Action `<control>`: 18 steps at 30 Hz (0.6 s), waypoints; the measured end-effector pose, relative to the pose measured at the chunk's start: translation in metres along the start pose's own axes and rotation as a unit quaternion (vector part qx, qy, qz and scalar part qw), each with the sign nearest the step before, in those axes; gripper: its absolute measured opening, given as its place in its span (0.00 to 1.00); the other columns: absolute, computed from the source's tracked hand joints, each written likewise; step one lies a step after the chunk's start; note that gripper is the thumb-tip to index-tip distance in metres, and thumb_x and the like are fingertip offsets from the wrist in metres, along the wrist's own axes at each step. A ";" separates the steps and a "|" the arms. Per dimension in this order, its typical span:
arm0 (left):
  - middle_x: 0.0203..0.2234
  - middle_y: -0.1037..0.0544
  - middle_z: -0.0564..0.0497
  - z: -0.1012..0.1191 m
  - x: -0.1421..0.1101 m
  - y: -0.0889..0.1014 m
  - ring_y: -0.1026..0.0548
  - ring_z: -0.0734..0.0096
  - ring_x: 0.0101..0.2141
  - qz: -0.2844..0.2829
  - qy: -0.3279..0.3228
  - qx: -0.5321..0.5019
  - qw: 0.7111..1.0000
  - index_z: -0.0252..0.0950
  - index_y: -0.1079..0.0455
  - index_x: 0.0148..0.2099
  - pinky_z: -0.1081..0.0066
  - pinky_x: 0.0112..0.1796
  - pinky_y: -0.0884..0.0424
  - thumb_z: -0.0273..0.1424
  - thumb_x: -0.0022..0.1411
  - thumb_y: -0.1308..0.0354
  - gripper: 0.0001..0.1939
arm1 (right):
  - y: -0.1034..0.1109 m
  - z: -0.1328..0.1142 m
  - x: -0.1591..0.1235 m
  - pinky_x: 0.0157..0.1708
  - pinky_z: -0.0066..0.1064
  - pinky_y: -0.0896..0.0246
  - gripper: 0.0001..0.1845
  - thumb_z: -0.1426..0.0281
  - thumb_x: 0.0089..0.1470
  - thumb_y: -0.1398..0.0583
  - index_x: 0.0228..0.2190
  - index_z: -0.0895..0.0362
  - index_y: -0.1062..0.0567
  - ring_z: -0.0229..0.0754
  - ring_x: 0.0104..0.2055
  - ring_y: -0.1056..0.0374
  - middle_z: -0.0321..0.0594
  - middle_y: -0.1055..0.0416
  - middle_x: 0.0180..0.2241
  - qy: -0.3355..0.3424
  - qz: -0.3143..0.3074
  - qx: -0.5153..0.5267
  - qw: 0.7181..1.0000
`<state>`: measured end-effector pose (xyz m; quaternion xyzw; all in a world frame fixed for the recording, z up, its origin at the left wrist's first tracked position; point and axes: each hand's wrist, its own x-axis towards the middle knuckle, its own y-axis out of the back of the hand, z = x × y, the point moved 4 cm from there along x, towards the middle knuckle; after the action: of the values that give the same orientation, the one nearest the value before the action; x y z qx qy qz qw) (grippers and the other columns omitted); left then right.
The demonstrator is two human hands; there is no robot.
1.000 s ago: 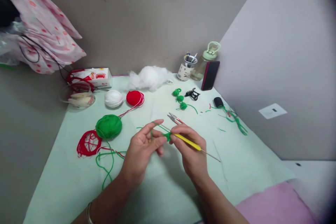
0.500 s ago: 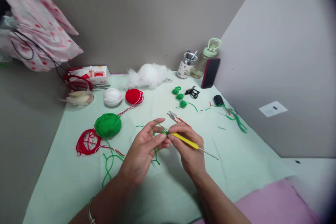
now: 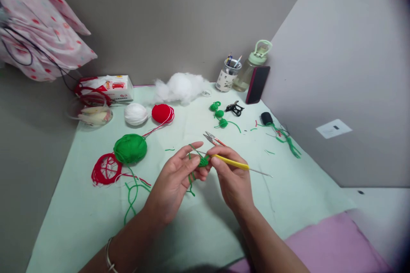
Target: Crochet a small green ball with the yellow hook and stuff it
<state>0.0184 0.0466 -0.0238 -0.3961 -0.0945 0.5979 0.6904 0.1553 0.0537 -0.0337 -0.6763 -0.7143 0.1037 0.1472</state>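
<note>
My left hand [image 3: 174,179] pinches a small green crocheted piece [image 3: 203,161] between thumb and fingers, and green yarn runs over its raised index finger. My right hand [image 3: 235,183] grips a crochet hook [image 3: 232,162] by its yellow handle; the hook's thin front end reaches to the green piece, and its other metal end points right. Just beyond my hands lie thread snips [image 3: 214,138] with orange handles. A green yarn ball [image 3: 130,148] sits to the left, with loose green strands trailing from it toward my left forearm.
Left are a coil of red yarn [image 3: 106,169], a white ball [image 3: 136,114] and a red ball [image 3: 162,113]. White stuffing [image 3: 181,87] lies at the back. Right of it are green crocheted bits [image 3: 219,114], a black clip [image 3: 235,108], a pen cup [image 3: 228,76], a bottle [image 3: 251,66] and a phone [image 3: 258,85].
The crochet hook has turned, its handle now lying flatter and slightly further right. More of the green piece shows between my hands. The whole view has shifted slightly.
</note>
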 end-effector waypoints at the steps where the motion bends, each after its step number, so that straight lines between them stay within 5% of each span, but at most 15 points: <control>1: 0.31 0.21 0.53 0.000 0.000 0.000 0.23 0.77 0.31 0.003 -0.004 0.002 1.000 0.32 0.24 0.59 0.76 0.36 0.26 0.29 0.68 0.33 0.19 | -0.001 -0.001 0.000 0.34 0.36 0.25 0.07 0.62 0.60 0.30 0.40 0.50 0.16 0.40 0.28 0.26 0.34 0.23 0.29 0.006 -0.004 -0.002 1.000; 9: 0.32 0.22 0.55 0.001 0.001 0.000 0.22 0.77 0.32 0.017 -0.022 0.008 1.000 0.35 0.24 0.57 0.76 0.38 0.25 0.27 0.66 0.31 0.18 | 0.000 -0.007 0.001 0.36 0.29 0.27 0.04 0.69 0.57 0.28 0.37 0.47 0.14 0.38 0.35 0.24 0.35 0.20 0.35 0.053 0.020 -0.068 0.996; 18: 0.34 0.22 0.55 0.004 -0.004 -0.001 0.21 0.74 0.35 0.020 -0.021 0.015 0.999 0.36 0.28 0.64 0.73 0.42 0.27 0.29 0.65 0.30 0.26 | 0.009 -0.009 0.002 0.36 0.33 0.30 0.05 0.63 0.58 0.29 0.37 0.50 0.15 0.38 0.31 0.28 0.36 0.22 0.34 0.063 0.017 -0.063 0.996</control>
<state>0.0153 0.0448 -0.0192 -0.3748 -0.0914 0.6213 0.6820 0.1666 0.0563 -0.0279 -0.7015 -0.6970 0.0184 0.1473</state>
